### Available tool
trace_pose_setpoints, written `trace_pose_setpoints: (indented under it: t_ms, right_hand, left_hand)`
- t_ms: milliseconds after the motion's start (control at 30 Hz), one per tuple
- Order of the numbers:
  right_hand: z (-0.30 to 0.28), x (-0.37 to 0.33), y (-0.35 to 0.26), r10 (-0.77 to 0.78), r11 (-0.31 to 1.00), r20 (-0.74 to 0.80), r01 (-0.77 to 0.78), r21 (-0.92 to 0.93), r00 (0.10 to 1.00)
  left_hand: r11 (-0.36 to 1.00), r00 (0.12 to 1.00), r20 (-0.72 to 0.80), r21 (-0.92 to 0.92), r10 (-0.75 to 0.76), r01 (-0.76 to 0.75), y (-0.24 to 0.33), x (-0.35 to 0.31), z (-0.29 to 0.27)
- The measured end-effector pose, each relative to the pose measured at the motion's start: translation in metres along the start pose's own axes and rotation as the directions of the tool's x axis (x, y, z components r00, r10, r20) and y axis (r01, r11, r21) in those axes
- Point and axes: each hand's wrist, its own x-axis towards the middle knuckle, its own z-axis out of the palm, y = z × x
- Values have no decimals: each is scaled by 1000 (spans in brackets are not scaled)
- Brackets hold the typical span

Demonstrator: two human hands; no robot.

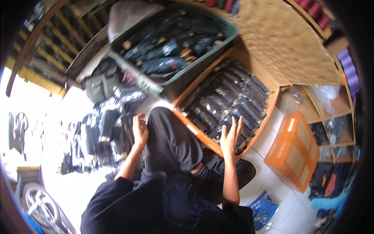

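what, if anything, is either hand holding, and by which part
Nothing is held: the left hand and the right hand both look empty and open.

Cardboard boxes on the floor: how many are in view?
2: an open cardboard box of dark plastic-wrapped packages by the right hand, and a closed orange-taped box to its right. Others may be hidden.

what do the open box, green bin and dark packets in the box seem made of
Open box: probably cardboard, matt brown inside; its shinier orange front edge may be tape. Green bin: likely moulded plastic, with smooth-looking, rounded corners. Dark packets: apparently glossy plastic film, judging by bright glints; contents unclear.
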Motion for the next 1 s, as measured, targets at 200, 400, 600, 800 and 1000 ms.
trace_pose_setpoints:
  t_ms: [200,400,600,800,1000]
  right_hand:
    - [26,-30,-61,-155,986,88,148,77,984]
    - [27,-49,-83,-205,979,129,205,18,970]
    - [17,-66,-77,-169,986,111,169,14,979]
    - [13,-70,-73,-189,980,79,183,80,979]
    - [9,-75,-83,-160,981,109,146,127,981]
  left_hand:
    - [948,846,526,216,89,-234,-131,-64,-3]
    - [868,771,632,422,-75,-261,-151,-65,19]
    - [913,903,194,227,-384,340,-127,-44,39]
    - [814,811,150,260,-565,519,-145,-25,48]
    - [873,900,2,-242,-435,423,-95,11,10]
